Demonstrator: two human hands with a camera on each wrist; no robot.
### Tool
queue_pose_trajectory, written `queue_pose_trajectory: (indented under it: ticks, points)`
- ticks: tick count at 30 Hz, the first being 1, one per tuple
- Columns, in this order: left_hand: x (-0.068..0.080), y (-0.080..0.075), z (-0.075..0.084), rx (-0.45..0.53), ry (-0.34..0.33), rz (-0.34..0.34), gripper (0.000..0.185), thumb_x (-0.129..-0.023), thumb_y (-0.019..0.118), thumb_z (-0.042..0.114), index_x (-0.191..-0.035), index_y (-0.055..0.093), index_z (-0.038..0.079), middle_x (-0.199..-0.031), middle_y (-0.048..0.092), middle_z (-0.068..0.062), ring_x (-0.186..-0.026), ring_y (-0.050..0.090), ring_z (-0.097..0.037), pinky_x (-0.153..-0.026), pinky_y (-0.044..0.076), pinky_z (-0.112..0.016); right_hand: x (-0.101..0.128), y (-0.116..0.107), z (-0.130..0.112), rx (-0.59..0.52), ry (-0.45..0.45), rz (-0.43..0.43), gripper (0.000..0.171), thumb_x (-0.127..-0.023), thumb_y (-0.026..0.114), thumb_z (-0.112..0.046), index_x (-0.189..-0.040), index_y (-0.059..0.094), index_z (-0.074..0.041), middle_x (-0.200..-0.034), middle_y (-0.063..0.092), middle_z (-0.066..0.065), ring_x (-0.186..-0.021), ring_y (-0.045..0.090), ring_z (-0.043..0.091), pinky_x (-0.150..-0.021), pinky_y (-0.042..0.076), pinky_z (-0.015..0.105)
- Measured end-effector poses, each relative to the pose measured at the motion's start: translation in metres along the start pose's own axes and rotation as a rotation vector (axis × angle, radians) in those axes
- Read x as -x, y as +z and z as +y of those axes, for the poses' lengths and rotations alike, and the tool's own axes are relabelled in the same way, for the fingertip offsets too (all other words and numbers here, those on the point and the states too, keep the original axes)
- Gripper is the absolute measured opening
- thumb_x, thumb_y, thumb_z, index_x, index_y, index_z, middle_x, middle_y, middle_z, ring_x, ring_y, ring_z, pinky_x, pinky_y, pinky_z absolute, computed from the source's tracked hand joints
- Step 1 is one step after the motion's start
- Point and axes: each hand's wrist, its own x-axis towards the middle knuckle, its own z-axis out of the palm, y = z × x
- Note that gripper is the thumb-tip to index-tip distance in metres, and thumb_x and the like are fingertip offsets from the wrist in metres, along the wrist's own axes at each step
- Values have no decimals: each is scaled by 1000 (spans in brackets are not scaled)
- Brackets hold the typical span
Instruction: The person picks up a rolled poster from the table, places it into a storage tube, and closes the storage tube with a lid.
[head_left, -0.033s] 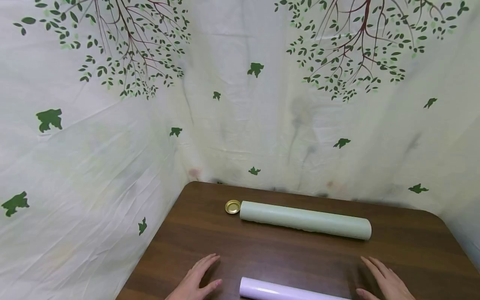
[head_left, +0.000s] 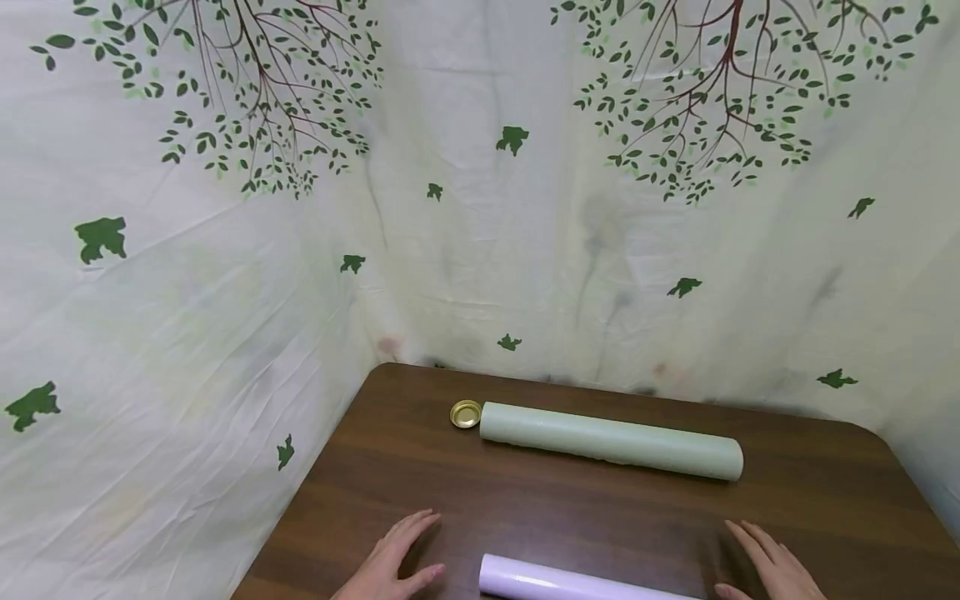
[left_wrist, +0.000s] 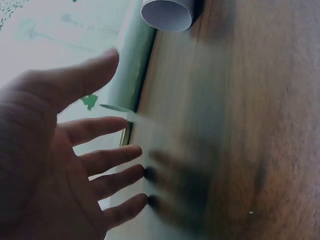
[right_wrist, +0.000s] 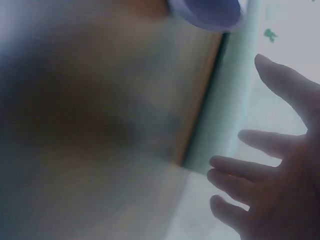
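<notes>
I see my left hand [head_left: 390, 562] and right hand [head_left: 772, 567] flat and loose, holding nothing. The purple roll [head_left: 570, 583] lies between them, not touched.

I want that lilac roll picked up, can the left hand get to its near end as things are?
Probably yes: the left hand lies open on the table beside the lilac roll, nothing between them.

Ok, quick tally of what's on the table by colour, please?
Green roll: 1
Lilac roll: 1
Gold lid: 1
Total: 3, on the brown table. Left hand and right hand lie open either side of the lilac roll.
</notes>
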Motion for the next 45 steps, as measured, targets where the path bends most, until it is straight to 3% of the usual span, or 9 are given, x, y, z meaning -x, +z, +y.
queue_pose_trajectory:
  ticks: [5, 9, 14, 19, 23, 26, 34, 40, 45]
  points:
    - [-1, 4, 0, -8, 51, 35, 78, -89, 79, 47, -150, 51, 10, -152, 54, -14, -136, 52, -38, -103, 49, -55, -1, -4, -6, -59, 13, -11, 83, -85, 83, -42, -143, 48, 5, -140, 52, 36, -124, 52, 58, -96, 37, 70]
    - [-6, 12, 0, -36, 174, 55, 84, -85, 82, 51, -151, 50, 11, -150, 55, -13, -136, 53, -28, -101, 49, -49, -8, -10, -11, -145, -12, -36, 82, -88, 80, -38, -147, 44, 6, -144, 46, 37, -129, 45, 60, -101, 28, 75]
    - [-17, 25, 5, 4, 307, 5, 87, -85, 79, 58, -152, 49, 10, -147, 56, -11, -136, 50, -18, -98, 48, -45, -12, -15, -14, -167, -3, -56, 82, -91, 78, -36, -149, 40, 7, -148, 40, 41, -132, 39, 62, -112, 14, 78]
    - [-33, 40, 13, 30, 382, -25, 87, -85, 76, 62, -153, 48, 15, -147, 54, -4, -135, 49, -16, -98, 48, -41, -25, -20, -11, -87, -39, 16, 85, -91, 79, -36, -152, 36, 6, -149, 40, 37, -132, 40, 57, -128, -8, 56]
    - [-41, 52, 15, -36, 408, -18, 82, -88, 72, 63, -152, 48, 18, -145, 55, -3, -131, 52, -19, -95, 49, -42, -36, -24, -10, -54, -77, 60, 89, -91, 79, -35, -154, 33, 8, -151, 37, 37, -135, 36, 56, -125, -21, 30]
    - [-46, 52, 23, -75, 373, -39, 82, -86, 73, 64, -151, 50, 20, -144, 56, -2, -130, 53, -21, -93, 49, -45, -47, -25, -11, -28, -124, 115, 93, -91, 79, -36, -157, 30, 7, -155, 34, 37, -147, 26, 53, -122, -21, 20]
    - [-57, 51, 53, -303, 412, -64, 79, -92, 60, 73, -151, 49, 21, -144, 54, 0, -129, 53, -21, -92, 50, -46, -90, -25, -16, 91, -303, 283, 102, -84, 83, -42, -161, 29, -2, -157, 34, 33, -160, 15, 35, -129, -10, 27]
    - [-60, 67, 71, -452, 497, -12, 79, -96, 49, 74, -157, 42, 23, -141, 56, 0, -125, 56, -18, -88, 50, -38, -120, -24, -17, 122, -317, 254, 105, -85, 80, -52, -163, 26, -7, -158, 34, 32, -158, 20, 38, -129, -12, 29]
    - [-63, 84, 74, -504, 552, 35, 75, -98, 56, 66, -160, 37, 29, -135, 58, 2, -117, 58, -14, -81, 48, -31, -140, -21, -21, 167, -261, 183, 107, -85, 75, -63, -163, 27, -8, -160, 35, 31, -150, 32, 46, -131, -7, 41]
